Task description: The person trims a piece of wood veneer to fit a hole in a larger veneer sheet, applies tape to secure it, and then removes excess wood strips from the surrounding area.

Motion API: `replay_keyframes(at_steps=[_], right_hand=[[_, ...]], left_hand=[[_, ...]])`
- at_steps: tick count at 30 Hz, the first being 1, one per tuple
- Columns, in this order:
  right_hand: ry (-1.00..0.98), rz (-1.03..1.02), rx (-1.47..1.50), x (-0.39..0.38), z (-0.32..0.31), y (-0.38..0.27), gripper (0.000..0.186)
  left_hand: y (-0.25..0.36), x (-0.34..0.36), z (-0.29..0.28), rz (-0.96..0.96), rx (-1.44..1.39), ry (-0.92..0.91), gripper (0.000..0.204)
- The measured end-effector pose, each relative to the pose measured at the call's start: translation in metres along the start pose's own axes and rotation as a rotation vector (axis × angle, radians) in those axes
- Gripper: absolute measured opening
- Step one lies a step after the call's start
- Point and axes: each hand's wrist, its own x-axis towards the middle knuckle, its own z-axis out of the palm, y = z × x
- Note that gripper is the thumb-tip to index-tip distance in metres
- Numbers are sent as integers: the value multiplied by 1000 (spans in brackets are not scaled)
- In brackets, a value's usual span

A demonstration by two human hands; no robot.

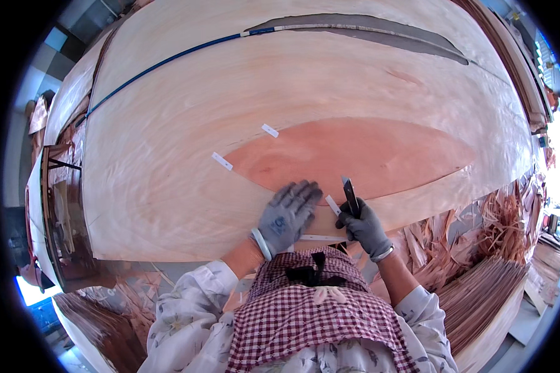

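Observation:
A large pale wood veneer sheet (155, 186) lies before me, with a reddish leaf-shaped veneer patch (354, 152) on it. My left hand (287, 214), in a grey glove, rests flat with fingers stretched out at the patch's near edge. In its grey glove, my right hand (364, 227) grips a dark utility knife (351, 196), the blade end pointing away from me. By the right thumb is a short white tape strip (333, 205); whether the hand holds it I cannot tell. Two more tape pieces, one (222, 161) at the patch's left tip and another (270, 130), cross its edge.
Across the far side runs a blue and white rod (180, 56), beside a long dark grey opening (379, 37) in the sheet. Torn veneer scraps (435, 242) heap up at the right. Stacked veneer (479, 304) stands near right, another stack (99, 329) near left.

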Motion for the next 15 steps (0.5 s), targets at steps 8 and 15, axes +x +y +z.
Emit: replay_keyframes(at_steps=[8,15], right_hand=[[-38,-11,-21,1,-7,0,15],[-30,-124,-111,9,-6,14,16]], left_hand=[[12,1,7,-56,-35,16,53],[21,2,25,105,-84,-59,50]])
